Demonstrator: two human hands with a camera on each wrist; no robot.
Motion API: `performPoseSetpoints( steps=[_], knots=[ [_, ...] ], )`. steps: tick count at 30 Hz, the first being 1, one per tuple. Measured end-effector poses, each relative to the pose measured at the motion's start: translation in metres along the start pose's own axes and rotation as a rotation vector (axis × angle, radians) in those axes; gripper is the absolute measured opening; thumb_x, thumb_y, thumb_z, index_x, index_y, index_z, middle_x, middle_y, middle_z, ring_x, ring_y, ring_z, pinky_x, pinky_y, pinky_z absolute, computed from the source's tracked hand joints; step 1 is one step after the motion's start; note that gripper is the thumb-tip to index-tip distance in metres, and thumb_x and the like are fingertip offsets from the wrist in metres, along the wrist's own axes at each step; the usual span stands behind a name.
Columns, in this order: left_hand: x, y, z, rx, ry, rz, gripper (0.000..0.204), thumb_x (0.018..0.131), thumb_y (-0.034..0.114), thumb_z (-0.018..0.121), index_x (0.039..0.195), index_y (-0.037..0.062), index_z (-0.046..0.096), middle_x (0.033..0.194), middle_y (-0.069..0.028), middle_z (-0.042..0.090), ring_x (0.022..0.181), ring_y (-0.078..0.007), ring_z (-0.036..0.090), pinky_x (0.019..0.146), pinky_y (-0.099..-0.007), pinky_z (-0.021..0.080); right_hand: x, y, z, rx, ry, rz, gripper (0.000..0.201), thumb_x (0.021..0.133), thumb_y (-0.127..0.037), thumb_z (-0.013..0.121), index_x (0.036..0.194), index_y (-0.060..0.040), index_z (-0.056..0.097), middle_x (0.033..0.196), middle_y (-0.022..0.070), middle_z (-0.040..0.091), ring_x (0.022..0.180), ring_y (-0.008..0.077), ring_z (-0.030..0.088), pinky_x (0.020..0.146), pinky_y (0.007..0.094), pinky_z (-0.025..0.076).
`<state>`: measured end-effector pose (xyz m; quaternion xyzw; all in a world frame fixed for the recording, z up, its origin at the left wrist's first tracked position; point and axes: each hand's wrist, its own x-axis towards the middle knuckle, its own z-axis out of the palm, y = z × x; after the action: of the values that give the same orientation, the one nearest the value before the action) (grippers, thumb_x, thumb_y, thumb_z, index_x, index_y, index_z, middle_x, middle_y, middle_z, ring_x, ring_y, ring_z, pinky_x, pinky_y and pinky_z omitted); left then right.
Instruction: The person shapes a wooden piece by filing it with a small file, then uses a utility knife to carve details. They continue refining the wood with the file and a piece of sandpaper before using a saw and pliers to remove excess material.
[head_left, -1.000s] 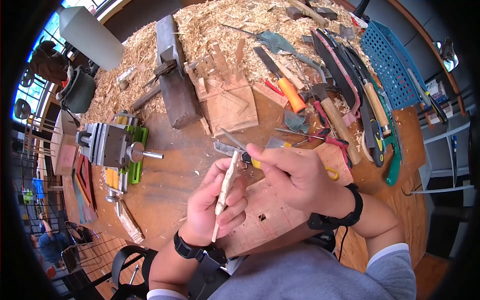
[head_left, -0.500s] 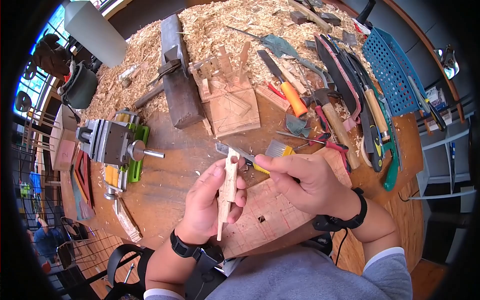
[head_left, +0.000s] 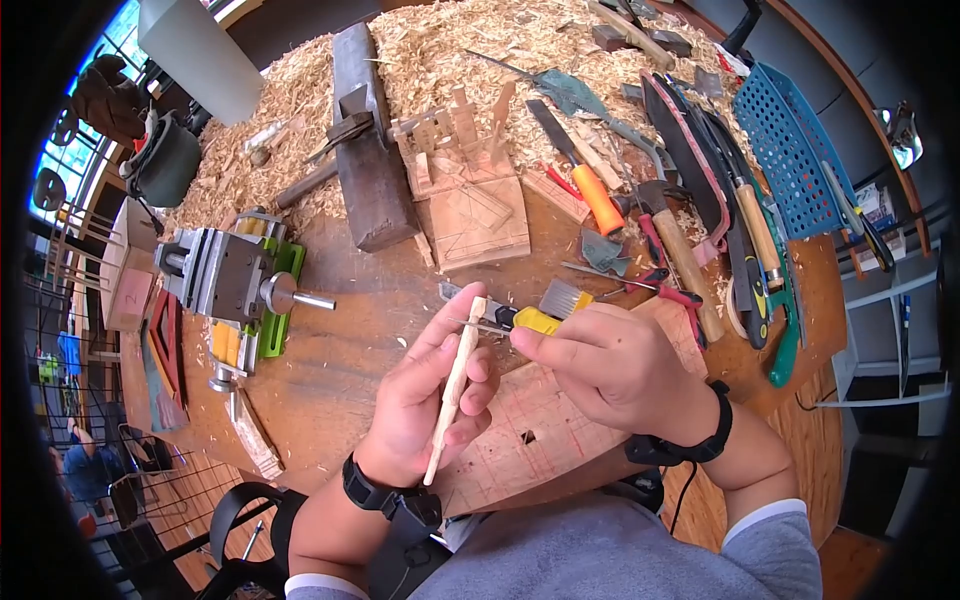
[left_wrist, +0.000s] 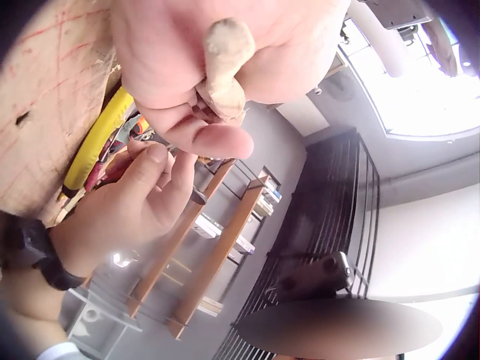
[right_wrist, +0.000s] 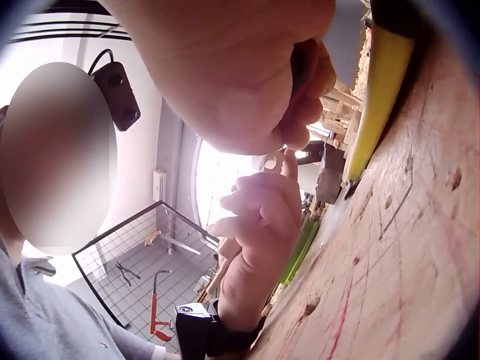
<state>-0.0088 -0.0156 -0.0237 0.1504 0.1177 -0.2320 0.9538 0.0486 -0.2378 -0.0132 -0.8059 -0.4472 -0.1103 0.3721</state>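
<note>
My left hand (head_left: 412, 405) grips a pale carved stick of wood (head_left: 455, 385), tilted with its thin end down toward the wrist. In the left wrist view, the rounded end of that stick (left_wrist: 228, 49) pokes out of the palm. My right hand (head_left: 635, 375) pinches a narrow metal blade (head_left: 488, 327), its handle hidden in the fingers. The blade's tip overlaps the upper end of the stick. Beneath both hands lies a wooden board (head_left: 560, 430) with red lines and a small square hole.
A yellow-handled tool (head_left: 536, 320) and a brush (head_left: 565, 298) lie just beyond the hands. A grey vise (head_left: 215, 280) stands left, a dark block plane-like body (head_left: 375, 190) farther back. Hammer (head_left: 690, 270), files and a blue basket (head_left: 790, 150) fill the right; wood shavings (head_left: 440, 50) cover the back.
The stick has been turned in my left hand, from its broad carved face to a narrower side. My left index finger has straightened upward, and the blade now crosses the stick's upper end.
</note>
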Motion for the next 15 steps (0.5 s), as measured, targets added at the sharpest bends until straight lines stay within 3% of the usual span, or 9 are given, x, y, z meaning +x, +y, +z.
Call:
performPoseSetpoints(
  steps=[15],
  knots=[
    [-0.0008,-0.0023,-0.0006,-0.084,-0.033,-0.052,0.044,0.107,0.019,0.041,0.151,0.0204,0.035,0.090,-0.0091,0.057,0.059,-0.0122,0.051,0.037,-0.0210,0.039,0.0001,0.0013,0.0031,-0.046,-0.001,-0.006,0.046,0.079,-0.005,0.067,0.125,-0.0099,0.067,0.075,0.0043,0.050,0.064,0.0234,0.055,0.056,0.0350,0.046]
  ],
)
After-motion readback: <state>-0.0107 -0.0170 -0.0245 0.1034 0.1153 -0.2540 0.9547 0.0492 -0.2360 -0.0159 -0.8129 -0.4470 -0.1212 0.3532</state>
